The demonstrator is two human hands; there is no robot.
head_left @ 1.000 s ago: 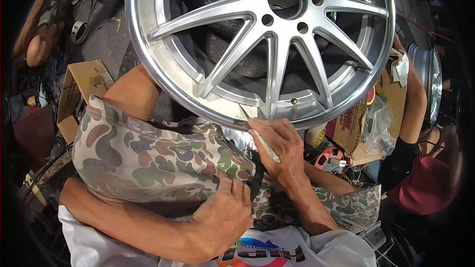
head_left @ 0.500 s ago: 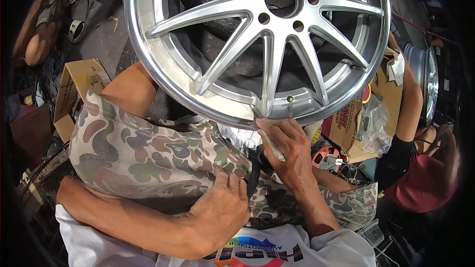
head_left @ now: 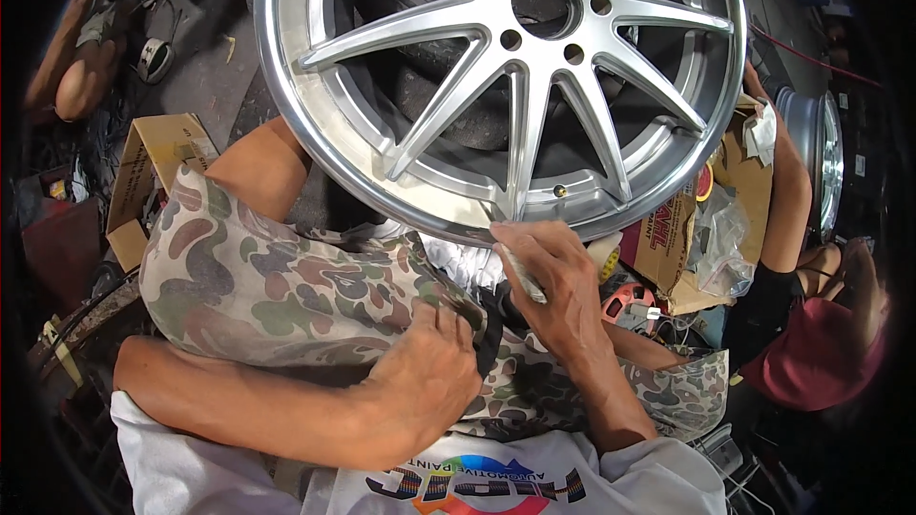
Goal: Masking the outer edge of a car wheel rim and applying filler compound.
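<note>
A large silver multi-spoke wheel rim (head_left: 523,124) with a polished lip stands tilted before me, and cream masking (head_left: 434,202) covers the lower left of its inner barrel. At the rim's lower edge, my right hand (head_left: 549,272) is closed round a slim pale-handled tool (head_left: 526,278). Its narrow dark tip meets the lip at the end of the masking; the exact kind of tool is unclear. My left hand (head_left: 426,372) rests on my camouflage-clad thigh with curled fingers, beside a dark curved band (head_left: 491,329). Whatever those fingers may hold is hidden.
Tyres (head_left: 448,86) lie behind the spokes. An open cardboard box (head_left: 668,238) with a plastic bag stands to the right, near an orange-red tool (head_left: 630,301) and cables. Another box (head_left: 157,167) is at left. Other people sit on both sides; a second rim (head_left: 828,162) stands far right.
The wheel appears slightly farther right at its left edge, with a small shift of the whole view. My right hand stays at the lip, and the tool's tip shows more clearly now.
</note>
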